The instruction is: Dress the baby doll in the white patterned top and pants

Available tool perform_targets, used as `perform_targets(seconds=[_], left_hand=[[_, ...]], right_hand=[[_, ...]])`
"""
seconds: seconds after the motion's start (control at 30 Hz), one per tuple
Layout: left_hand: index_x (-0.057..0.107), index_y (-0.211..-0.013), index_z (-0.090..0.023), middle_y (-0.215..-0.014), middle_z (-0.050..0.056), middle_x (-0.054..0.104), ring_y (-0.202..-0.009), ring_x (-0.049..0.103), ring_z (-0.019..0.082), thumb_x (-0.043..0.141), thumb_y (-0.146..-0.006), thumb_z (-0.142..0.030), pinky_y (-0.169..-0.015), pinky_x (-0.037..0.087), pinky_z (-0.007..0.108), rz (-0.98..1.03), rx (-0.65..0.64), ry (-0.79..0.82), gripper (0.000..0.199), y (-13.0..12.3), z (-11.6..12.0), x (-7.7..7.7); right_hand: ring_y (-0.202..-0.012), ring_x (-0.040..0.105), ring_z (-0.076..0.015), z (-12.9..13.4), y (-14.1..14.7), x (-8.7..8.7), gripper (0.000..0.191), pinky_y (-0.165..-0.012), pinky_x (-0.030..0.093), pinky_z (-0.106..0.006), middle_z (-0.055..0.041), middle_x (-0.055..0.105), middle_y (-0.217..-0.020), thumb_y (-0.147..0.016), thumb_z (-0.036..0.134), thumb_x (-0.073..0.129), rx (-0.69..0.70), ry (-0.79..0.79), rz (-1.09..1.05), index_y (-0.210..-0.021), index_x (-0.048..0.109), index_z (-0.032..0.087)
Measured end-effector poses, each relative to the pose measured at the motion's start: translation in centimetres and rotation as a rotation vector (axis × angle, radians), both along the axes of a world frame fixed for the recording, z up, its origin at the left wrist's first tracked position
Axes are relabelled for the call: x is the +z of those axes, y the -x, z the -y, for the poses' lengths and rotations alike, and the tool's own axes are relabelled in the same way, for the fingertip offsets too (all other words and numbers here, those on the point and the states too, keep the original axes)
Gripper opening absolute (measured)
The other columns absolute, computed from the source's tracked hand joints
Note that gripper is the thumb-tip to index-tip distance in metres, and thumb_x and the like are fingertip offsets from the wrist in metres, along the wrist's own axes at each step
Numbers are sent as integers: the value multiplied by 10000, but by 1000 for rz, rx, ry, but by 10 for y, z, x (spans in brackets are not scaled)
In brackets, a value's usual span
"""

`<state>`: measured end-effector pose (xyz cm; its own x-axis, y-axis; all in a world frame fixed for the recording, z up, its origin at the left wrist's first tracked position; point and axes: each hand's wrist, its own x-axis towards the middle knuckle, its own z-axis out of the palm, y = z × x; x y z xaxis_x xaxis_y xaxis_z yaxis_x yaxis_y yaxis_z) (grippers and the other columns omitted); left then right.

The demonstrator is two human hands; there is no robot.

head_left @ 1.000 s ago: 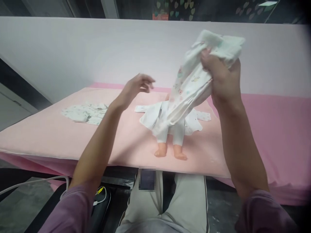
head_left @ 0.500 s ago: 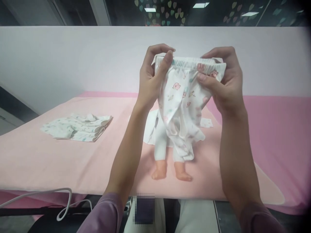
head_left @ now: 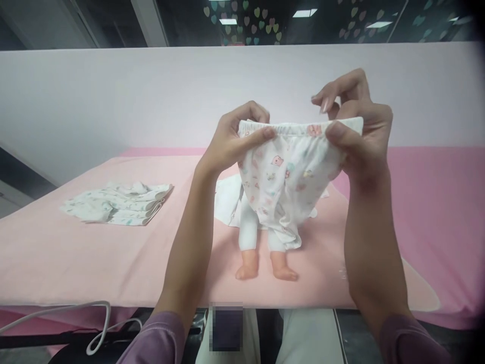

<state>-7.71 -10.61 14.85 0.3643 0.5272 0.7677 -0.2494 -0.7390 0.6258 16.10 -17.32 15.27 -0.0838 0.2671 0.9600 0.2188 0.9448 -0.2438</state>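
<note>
Between my hands hangs a pair of white baby pants with small pink and teal animal prints. My left hand pinches the left end of the elastic waistband, thumb in front. At the right end, my right hand grips the band between thumb and curled fingers, with some fingers raised above it. The waistband is stretched nearly straight. Behind the pants a doll lies on the table, its white-clad legs and bare feet pointing toward me. The pants hide its upper body. White cloth lies around the doll.
A folded white patterned garment lies on the left of the pink-covered table. A white partition rises behind the table. At the lower left, a white cable loops by the table's front edge.
Both hands have lowered the waistband a little and spread it wider. Some right-hand fingers have lifted off the band. The doll and the folded garment stay in place.
</note>
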Motion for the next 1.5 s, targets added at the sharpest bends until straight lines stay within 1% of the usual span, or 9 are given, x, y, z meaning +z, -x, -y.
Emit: perform_targets(seconds=[0.13, 0.27, 0.5, 0.67, 0.77, 0.97, 1.17, 1.37, 1.5], left_hand=[[517, -768, -243, -915, 17, 547, -962, 711, 215, 838, -962, -620, -970, 589, 389, 180, -171, -107, 532, -15, 17, 3], [474, -789, -273, -760, 1, 401, -634, 482, 187, 765, -977, -761, -635, 443, 343, 304, -143, -67, 599, -14, 22, 7], [616, -858, -236, -741, -21, 437, -608, 440, 116, 776, -1062, -611, -593, 377, 290, 58, -161, -91, 456, -13, 30, 3], [646, -909, -220, -787, -25, 559, -748, 642, 142, 919, -869, -732, -681, 499, 263, -189, -95, -41, 581, -1, 23, 0], [631, -952, -221, -820, -21, 574, -792, 670, 147, 898, -903, -725, -708, 522, 251, -128, -74, -16, 573, 2, 21, 2], [668, -1023, -217, -912, 2, 604, -918, 739, 169, 721, -1085, -643, -772, 564, 257, 3, -25, 82, 434, -8, 24, 0], [761, -1039, -208, -945, 29, 739, -800, 741, 181, 952, -824, -732, -662, 592, 277, -276, -231, 78, 597, 18, 7, -3], [703, -1026, -227, -926, -1, 677, -984, 807, 234, 883, -937, -679, -837, 655, 334, -70, -41, 118, 494, 5, 8, -7], [730, -1004, -223, -908, 16, 705, -995, 805, 264, 932, -879, -676, -805, 657, 339, -155, -72, 155, 512, 9, 1, -13]], right_hand=[[-624, 576, -281, 8, 9, -3, 643, -585, 538, -473, -16, 472, -619, -850, 838, 821, 105, 296, -109, -694, 480, 315], [-778, 678, -304, 16, -9, -6, 510, -641, 513, -437, -28, 644, -713, -878, 764, 869, 116, 477, 27, -837, 618, 322], [-877, 747, -248, 32, -4, 3, 407, -723, 579, -329, 0, 762, -898, -828, 519, 1020, 245, 745, 534, -1032, 791, 252], [-745, 622, -158, 34, 14, 1, 294, -636, 490, -275, 17, 626, -825, -1022, 517, 863, 261, 607, 213, -990, 764, 242], [-695, 573, -141, 30, 18, -4, 323, -634, 495, -260, 33, 538, -775, -1102, 555, 747, 206, 566, 18, -990, 725, 253], [-779, 713, -209, 16, 18, -10, 466, -652, 579, -285, 2, 703, -799, -830, 599, 1004, 334, 822, 569, -956, 757, 224], [-848, 742, -212, 16, 15, -9, 383, -678, 591, -294, -13, 752, -922, -1055, 643, 764, 208, 638, 62, -1023, 775, 262], [-919, 804, -282, 16, 5, -11, 419, -713, 673, -337, -40, 830, -969, -918, 596, 929, 395, 911, 563, -1122, 820, 247], [-885, 794, -243, 17, 19, -15, 368, -680, 654, -314, -25, 811, -1005, -956, 555, 914, 322, 679, 115, -1156, 795, 270]])
